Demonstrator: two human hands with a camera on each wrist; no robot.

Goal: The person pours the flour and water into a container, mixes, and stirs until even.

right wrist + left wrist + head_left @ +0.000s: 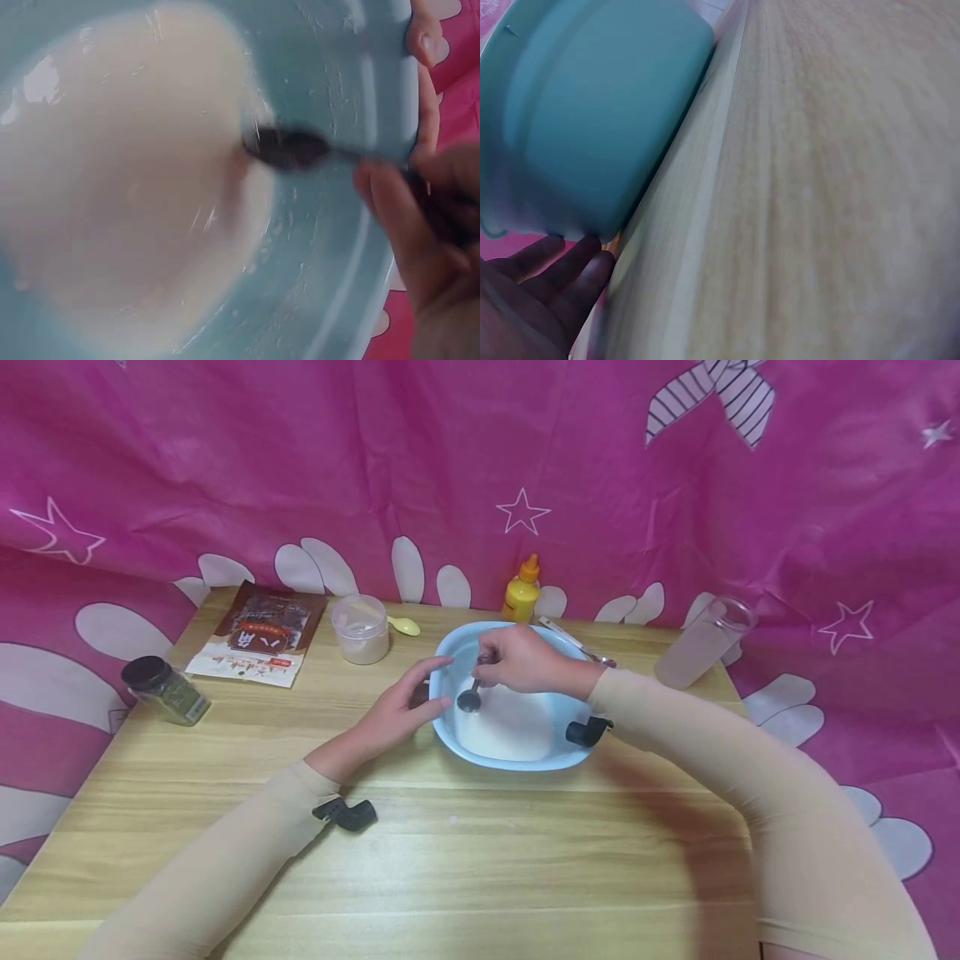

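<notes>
Mid-frame, basin (517, 766): pale blue, on the wooden table (480, 877), white liquid (513, 731) pooled across its floor.
Spoon (470, 700): dark, inside the basin toward its left wall, bowl over the liquid's edge; cannot tell whether it dips in.
Right hand (525, 658): fingertips pinch the spoon's handle, wrist above the far right rim.
Fingers to spoon bowl: head view, bowl sits below and slightly left of the right fingers, long axis steep; right wrist view, bowl left of them, handle close to level.
Left hand (401, 706): fingers nearly straight, tips against the basin's outer left wall, thumb tip at the rim; near the spoon bowl, apart from it.
Upper left: clear tub (362, 642), yellow spoon (405, 627) just beside it.
Upper middle: yellow bottle (520, 602), upright behind the basin.
</notes>
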